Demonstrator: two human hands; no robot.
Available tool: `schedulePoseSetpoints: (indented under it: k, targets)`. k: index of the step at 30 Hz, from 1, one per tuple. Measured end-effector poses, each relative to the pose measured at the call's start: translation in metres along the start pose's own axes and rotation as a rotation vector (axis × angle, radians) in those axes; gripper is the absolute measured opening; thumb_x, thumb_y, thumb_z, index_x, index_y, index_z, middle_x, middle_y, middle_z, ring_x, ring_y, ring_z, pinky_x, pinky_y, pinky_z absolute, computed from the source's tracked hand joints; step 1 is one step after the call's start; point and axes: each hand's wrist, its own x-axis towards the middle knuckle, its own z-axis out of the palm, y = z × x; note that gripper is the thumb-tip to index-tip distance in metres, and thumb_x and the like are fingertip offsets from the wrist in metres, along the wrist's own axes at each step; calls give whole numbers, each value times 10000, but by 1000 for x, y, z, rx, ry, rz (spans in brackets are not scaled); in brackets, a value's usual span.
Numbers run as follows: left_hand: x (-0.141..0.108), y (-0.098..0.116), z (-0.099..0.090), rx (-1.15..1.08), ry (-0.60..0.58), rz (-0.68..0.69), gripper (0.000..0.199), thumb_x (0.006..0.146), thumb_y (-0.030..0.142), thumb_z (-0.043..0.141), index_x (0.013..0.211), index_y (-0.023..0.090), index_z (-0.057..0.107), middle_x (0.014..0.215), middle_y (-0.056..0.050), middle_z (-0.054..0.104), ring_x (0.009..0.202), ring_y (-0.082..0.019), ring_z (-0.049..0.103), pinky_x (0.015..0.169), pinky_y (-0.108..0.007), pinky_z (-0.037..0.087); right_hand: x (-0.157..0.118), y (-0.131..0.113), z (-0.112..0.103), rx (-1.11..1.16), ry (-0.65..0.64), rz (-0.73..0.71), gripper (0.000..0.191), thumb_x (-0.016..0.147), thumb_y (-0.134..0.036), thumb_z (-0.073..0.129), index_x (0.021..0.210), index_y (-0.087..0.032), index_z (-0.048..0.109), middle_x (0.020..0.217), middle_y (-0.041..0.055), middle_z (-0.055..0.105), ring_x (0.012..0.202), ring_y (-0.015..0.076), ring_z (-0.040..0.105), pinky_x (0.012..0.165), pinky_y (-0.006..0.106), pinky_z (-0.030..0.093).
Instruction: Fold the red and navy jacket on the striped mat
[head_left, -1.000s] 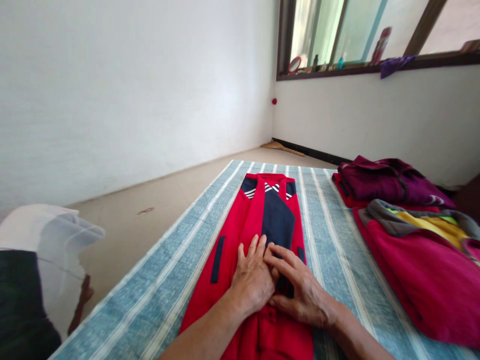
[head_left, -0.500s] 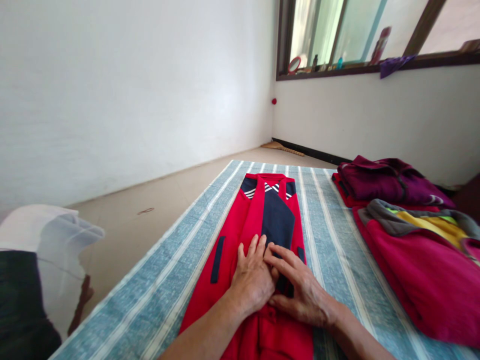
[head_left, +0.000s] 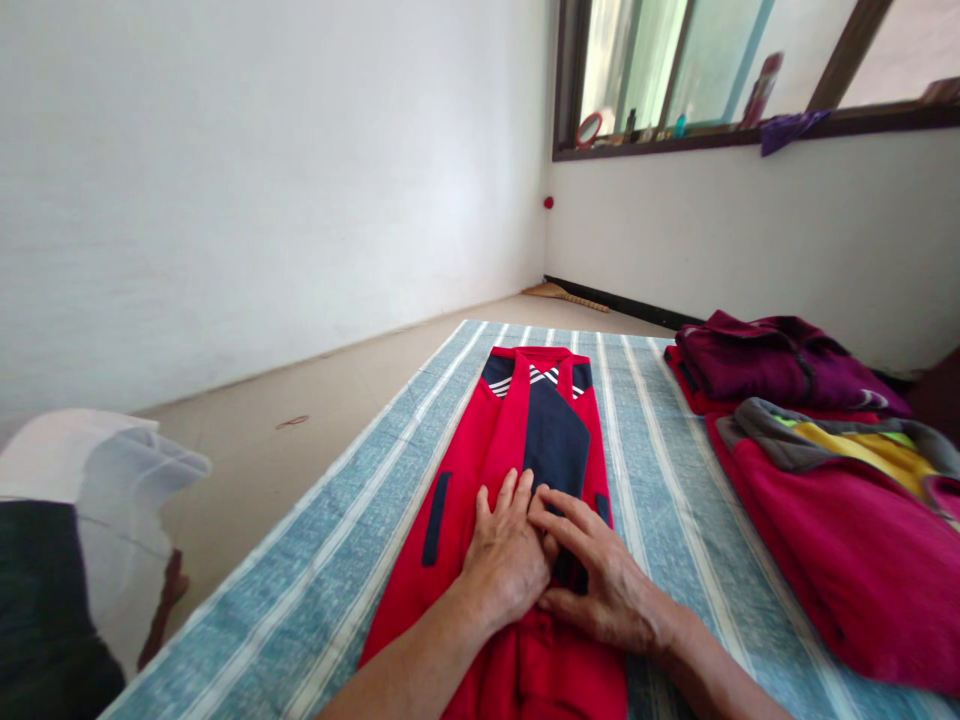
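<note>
A red and navy jacket [head_left: 556, 440] with white stripes near the collar lies folded into a long narrow shape, its lower part bunched toward me. My left hand [head_left: 510, 550] rests on its middle, palm down, fingers stretched out over the red and navy cloth. Close against it on the right is my right hand [head_left: 600, 570], fingers extended and meeting the left hand near its thumb. The right thumb is spread apart, with dark cloth showing in the gap. Both palms are hidden.
A bed with a blue striped sheet [head_left: 330, 540] lies under the jacket. Folded clothes sit on the right: a purple garment [head_left: 787, 360] and a crimson one [head_left: 847, 540] with grey and yellow lining. Beyond the left edge stands a white translucent cover [head_left: 112, 460] above the tiled floor.
</note>
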Motion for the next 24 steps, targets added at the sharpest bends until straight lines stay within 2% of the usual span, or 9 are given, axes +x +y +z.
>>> schedulePoseSetpoints:
  k: [6,16,24]
  targets:
    - [-1,1,-3,-10,1,-11,500,916,315,332,1396,205,416,1515,-97,290,1405,-296,203,1098,-584,193,1,-1,-2,-3,-12,8,732,694,-220,688,1374,-233,417,1478,121,308,1355,283,313,1081,477,329]
    - [0,1,-7,-37,-56,-9,527,919,345,321,1413,173,385,1534,-107,223,1421,-291,144,1103,-602,151,1,-2,-2,-2,-15,20,743,681,-191,687,1372,-240,420,1479,117,307,1356,282,311,1083,471,325]
    - [1,2,-7,-15,-74,-23,533,911,340,336,1420,187,372,1539,-92,205,1423,-283,139,1109,-594,153,1,-2,-2,-3,-17,23,732,685,-219,703,1365,-221,431,1481,123,304,1360,278,307,1087,465,323]
